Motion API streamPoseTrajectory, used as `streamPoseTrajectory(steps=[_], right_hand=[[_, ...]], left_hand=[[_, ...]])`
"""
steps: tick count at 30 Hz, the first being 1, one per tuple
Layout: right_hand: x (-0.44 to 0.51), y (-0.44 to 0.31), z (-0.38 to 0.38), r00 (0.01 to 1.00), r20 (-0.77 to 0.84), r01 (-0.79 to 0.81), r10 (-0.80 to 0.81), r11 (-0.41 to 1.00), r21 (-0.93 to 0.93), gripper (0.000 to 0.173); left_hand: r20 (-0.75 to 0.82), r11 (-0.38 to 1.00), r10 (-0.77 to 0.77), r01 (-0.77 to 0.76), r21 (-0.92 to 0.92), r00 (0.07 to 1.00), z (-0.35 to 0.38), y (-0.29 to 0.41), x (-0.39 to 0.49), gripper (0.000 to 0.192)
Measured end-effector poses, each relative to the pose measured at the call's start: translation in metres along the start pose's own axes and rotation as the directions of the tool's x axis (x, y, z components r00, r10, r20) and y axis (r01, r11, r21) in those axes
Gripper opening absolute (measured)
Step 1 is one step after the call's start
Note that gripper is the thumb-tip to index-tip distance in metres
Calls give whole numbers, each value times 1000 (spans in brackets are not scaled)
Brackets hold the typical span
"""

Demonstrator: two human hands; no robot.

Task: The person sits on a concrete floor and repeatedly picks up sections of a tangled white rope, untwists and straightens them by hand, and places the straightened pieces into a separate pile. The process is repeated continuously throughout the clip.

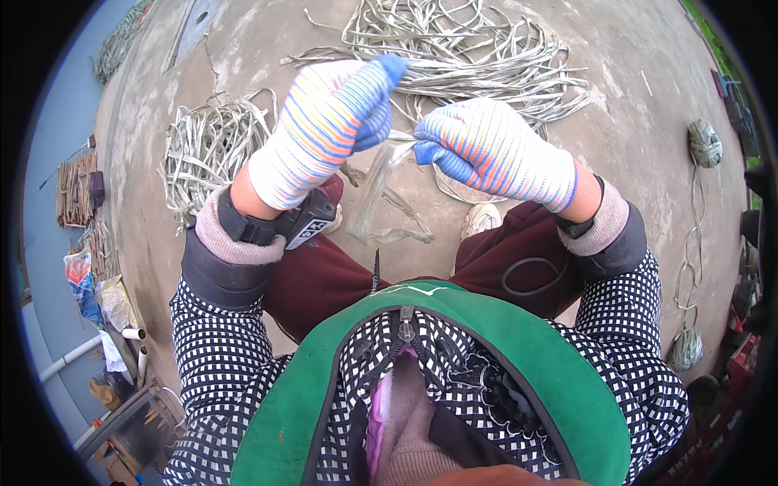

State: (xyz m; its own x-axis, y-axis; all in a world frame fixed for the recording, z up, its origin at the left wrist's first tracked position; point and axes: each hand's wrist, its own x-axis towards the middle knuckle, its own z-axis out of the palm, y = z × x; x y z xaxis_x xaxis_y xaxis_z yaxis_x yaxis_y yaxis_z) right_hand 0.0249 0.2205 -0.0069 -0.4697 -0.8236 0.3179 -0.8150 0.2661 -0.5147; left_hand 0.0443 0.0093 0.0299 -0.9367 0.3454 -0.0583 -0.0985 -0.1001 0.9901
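Both my hands wear striped knit gloves with blue fingertips. My right hand (pixel 492 149) is closed on a translucent plastic strip (pixel 372 194), which hangs in a loose bend below it. Just to its left and slightly higher, my left hand (pixel 337 124) has its fingers curled together; whether a strand lies between them is hidden. Beyond both hands, a large heap of silvery plastic strands (pixel 462 73) spreads over the concrete floor. A second bundle of strands (pixel 213 149) lies left of my left wrist.
Wound balls of strand, one upper (pixel 705 143) and one lower (pixel 687 349), lie at the right, with a loose strand (pixel 690 285) between them. Along the left wall are bundled sticks (pixel 76 188), plastic bags (pixel 85 285) and a white pipe (pixel 70 358). My shoes are below the hands.
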Motion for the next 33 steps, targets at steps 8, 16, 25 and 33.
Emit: streamPoseTrajectory(steps=[8,16,25,33], right_hand=[[-10,8,-2,902,226,-430,369,715,551,29],[-17,28,1,822,189,-538,537,624,566,29],[-13,38,2,861,228,-452,455,476,754,32],[-13,35,-1,934,247,-330,257,363,871,36]], left_hand=[[-72,971,55,-36,238,996,-17,-15,22,37],[-3,513,317,-169,841,948,-14,-13,18,25],[139,608,-111,-44,793,984,-15,-32,19,23],[317,946,126,-210,249,940,-11,-11,3,20]])
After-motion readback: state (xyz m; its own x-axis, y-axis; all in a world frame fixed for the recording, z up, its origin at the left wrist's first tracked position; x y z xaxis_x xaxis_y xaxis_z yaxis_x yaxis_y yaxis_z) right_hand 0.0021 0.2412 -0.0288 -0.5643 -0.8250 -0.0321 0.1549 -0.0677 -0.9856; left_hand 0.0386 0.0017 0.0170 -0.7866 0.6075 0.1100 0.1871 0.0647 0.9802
